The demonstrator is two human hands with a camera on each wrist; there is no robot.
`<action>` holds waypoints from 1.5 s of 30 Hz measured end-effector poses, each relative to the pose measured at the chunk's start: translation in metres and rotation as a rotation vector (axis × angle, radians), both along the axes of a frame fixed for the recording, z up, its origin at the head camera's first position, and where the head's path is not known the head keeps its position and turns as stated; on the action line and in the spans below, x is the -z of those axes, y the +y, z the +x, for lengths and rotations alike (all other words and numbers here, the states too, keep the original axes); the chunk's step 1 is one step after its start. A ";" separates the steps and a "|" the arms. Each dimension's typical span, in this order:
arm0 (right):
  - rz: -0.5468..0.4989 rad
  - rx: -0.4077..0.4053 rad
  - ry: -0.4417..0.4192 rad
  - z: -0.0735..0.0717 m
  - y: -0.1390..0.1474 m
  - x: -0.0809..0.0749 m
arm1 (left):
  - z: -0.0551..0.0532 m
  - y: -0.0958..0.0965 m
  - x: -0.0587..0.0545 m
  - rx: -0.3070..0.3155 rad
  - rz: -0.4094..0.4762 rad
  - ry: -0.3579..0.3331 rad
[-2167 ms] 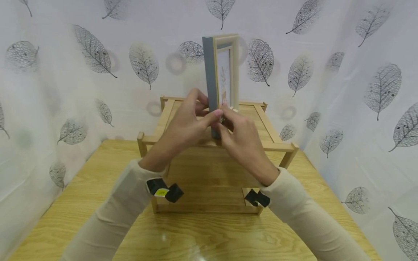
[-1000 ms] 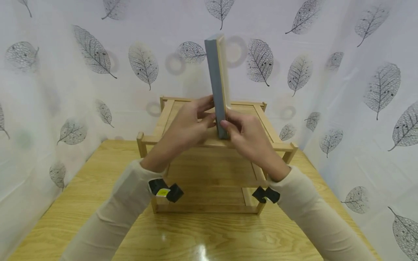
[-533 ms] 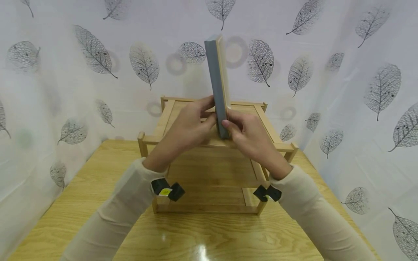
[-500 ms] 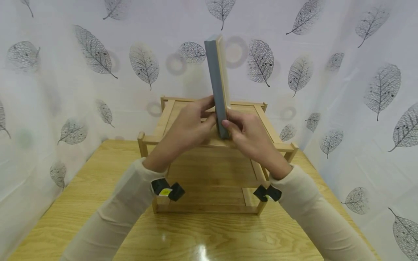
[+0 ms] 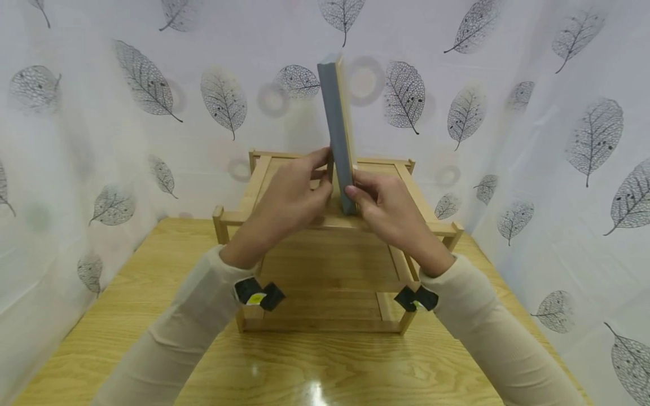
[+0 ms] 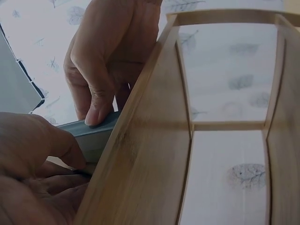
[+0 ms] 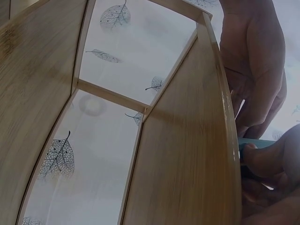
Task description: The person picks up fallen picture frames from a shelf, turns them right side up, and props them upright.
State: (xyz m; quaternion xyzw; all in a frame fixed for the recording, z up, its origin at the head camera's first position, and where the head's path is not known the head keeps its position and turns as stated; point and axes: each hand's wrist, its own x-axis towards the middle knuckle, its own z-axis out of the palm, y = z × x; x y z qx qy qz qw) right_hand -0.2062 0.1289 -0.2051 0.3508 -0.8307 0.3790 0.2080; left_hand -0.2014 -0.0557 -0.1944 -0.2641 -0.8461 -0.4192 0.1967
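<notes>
A picture frame with a grey-blue side and cream front edge stands nearly edge-on on top of a wooden rack, leaning slightly left. My right hand grips its lower right part, thumb on the grey-blue side and fingers on the cream front. At the back of the frame, my left hand pinches a thin brown flap that sticks out, like a stand leg. The left wrist view shows the right thumb on the frame's edge. The printed picture is turned out of sight.
The two-tier rack, with corner posts such as the left one, stands on a wood-grain table. Behind and beside it hangs a white curtain with leaf prints. Dark cameras are strapped at both sleeves.
The frame has turned from showing its picture to nearly edge-on. My right hand has shifted right onto its side and front, my left to its back, where the brown flap now shows.
</notes>
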 end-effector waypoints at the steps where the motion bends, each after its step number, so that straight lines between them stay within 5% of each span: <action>1: 0.001 0.000 0.002 0.000 0.000 0.000 | 0.000 -0.001 0.000 -0.009 -0.009 0.005; 30: 0.040 -0.008 -0.005 -0.002 0.001 -0.002 | -0.004 -0.027 0.000 -0.086 -0.240 0.176; 45: 0.074 -0.005 0.007 -0.002 0.002 -0.004 | -0.006 -0.031 0.003 -0.112 -0.264 0.234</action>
